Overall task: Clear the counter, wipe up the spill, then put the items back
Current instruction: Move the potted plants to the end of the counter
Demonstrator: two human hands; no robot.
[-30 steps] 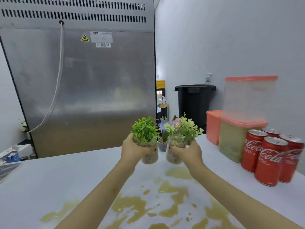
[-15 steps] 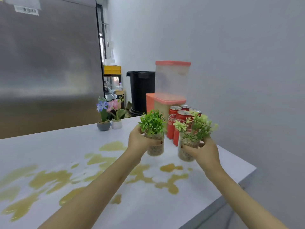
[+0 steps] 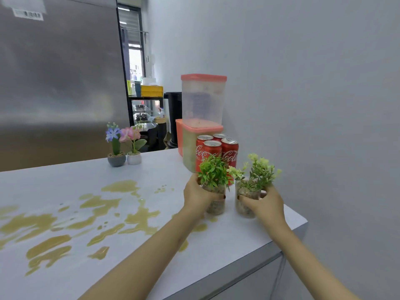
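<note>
The left grip (image 3: pixel 198 197) is wrapped round a dark-leaved jar (image 3: pixel 216 206). The right grip (image 3: pixel 267 202) holds a pale-leaved jar (image 3: pixel 244 207) the same way. Both jars are upright, side by side with a gap between, low over the desk (image 3: pixel 238 245) near its corner; I cannot tell whether their bases touch it. Cans (image 3: pixel 229 152) stand just beyond the grips, with stacked tubs (image 3: pixel 202 100) behind them. The spill (image 3: pixel 138 217) spreads left of the left grip. Two flower pots (image 3: pixel 116 159) sit far beyond it, to the left.

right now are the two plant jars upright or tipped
Upright. The left jar and right jar both stand vertical with their plants pointing up.
</note>
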